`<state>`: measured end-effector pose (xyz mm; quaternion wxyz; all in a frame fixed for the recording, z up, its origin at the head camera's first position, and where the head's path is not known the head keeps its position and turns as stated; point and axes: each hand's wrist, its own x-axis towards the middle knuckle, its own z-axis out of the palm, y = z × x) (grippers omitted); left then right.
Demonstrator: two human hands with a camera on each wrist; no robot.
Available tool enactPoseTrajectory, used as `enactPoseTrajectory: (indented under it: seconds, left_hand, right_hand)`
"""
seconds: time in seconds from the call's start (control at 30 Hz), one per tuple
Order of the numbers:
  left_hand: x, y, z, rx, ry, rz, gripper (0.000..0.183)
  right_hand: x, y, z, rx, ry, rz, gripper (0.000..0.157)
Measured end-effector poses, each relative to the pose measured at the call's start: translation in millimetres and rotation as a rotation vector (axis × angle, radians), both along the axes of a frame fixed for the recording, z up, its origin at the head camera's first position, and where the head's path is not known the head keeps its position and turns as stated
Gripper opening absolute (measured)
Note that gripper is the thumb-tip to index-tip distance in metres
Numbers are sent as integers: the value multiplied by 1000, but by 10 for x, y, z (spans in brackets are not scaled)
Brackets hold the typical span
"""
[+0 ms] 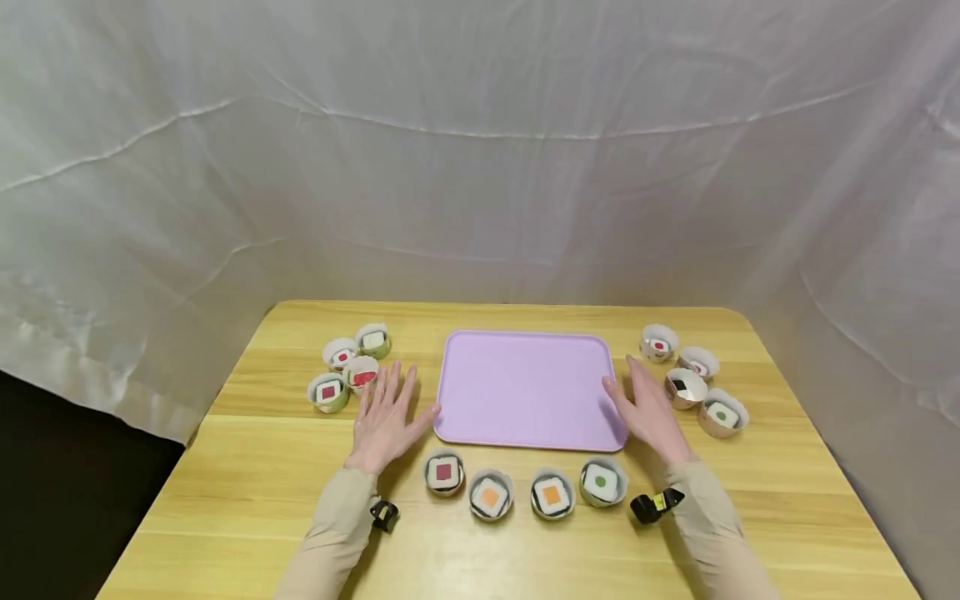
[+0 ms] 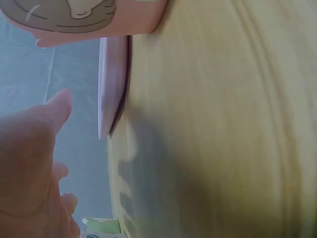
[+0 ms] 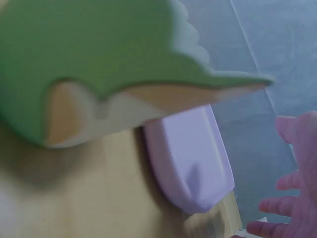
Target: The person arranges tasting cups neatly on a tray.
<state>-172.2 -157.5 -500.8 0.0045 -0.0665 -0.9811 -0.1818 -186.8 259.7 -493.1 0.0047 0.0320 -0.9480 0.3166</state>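
A lilac tray point(image 1: 525, 392) lies flat on the wooden table between the two hands. To its left, my left hand point(image 1: 385, 421) holds nothing; its fingers are spread and straight, and its thumb points towards the tray's left edge. Its shadow falls on the wood in the left wrist view. My right hand point(image 1: 651, 412) is by the tray's right edge, empty, with fingers extended. Whether either hand touches the tray is unclear. In front of the tray stand several paper cups holding sushi pieces, among them one with a dark red centre point(image 1: 444, 472) and one with a green centre point(image 1: 602, 482).
More paper cups with sushi pieces stand at the back left point(image 1: 328, 392) and at the right point(image 1: 722, 413), close to the hands. A green cup point(image 3: 89, 44) fills much of the right wrist view. Pale cloth point(image 1: 480, 183) hangs behind the table point(image 1: 247, 483).
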Motion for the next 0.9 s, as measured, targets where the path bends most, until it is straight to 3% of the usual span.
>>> enactPoseTrajectory:
  seconds: [0.13,0.4,0.77,0.9]
  left_hand:
    - [-14,-1,13,4,-19,-7,84]
    - [-84,15,67,12,-86,-26,84]
    - [-131,24,144,34,-112,-52,85]
    - [-146,20,174,40,-114,-58,85]
  right_hand:
    - [-104,3,56,-9,-45,-7,82]
    - [-391,46,129,-11,-225,22,77]
    - [-551,147,253,-218,-558,70,65]
    - [-624,145,264,-279,-617,70,45]
